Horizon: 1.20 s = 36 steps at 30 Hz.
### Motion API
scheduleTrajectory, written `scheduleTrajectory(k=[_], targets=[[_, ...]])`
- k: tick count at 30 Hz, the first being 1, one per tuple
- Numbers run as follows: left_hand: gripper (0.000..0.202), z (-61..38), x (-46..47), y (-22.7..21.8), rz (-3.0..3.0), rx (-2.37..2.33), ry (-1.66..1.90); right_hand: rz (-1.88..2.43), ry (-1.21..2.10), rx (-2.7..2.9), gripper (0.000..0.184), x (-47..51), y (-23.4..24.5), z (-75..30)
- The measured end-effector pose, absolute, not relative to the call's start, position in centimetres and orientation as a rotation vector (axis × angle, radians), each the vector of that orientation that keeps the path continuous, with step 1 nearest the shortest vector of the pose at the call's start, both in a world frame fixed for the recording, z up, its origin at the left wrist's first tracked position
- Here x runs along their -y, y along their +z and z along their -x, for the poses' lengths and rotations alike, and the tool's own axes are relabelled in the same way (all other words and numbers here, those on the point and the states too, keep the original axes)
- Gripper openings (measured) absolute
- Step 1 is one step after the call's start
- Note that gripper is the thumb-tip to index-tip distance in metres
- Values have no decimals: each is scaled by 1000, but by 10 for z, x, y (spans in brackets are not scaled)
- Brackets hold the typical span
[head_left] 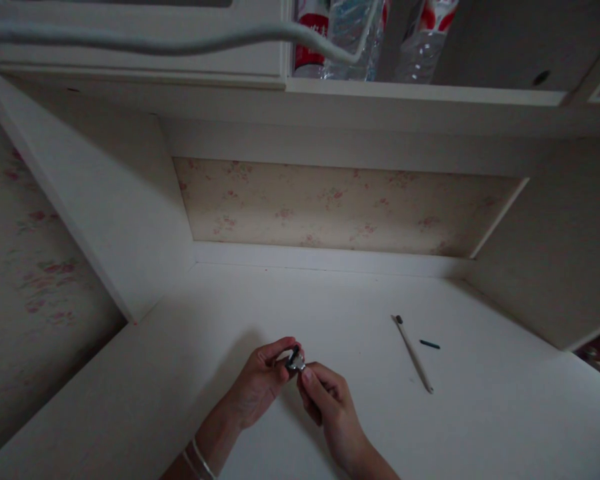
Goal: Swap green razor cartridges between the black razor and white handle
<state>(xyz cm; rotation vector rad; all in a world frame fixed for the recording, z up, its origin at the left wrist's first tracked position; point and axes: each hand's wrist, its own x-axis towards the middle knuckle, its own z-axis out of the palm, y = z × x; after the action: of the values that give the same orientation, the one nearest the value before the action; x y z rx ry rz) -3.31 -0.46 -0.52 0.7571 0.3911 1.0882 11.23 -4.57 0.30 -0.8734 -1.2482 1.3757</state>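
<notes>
A small shiny metal and black object (295,361) is pinched between both my hands just above the white desk top (360,293). My left hand (261,383) curls its fingers round the object's left side. My right hand (325,400) presses thumb and fingers on its right side. What the object is I cannot make out. Thin bracelets sit on my left wrist.
A long pale stick-like tool with a dark tip (413,353) lies on the desk to the right, with a short dark green piece (429,345) beside it. Side panels wall the desk left and right. Above are a shelf with plastic bottles (350,33) and a hanging cable (155,43).
</notes>
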Motion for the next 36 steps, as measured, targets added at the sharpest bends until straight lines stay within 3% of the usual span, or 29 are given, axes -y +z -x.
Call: scheduleTrajectory(k=[36], targets=[[45,33,1,-14,-680,-277,1073,876,1351,1280,42,43,4,-113]])
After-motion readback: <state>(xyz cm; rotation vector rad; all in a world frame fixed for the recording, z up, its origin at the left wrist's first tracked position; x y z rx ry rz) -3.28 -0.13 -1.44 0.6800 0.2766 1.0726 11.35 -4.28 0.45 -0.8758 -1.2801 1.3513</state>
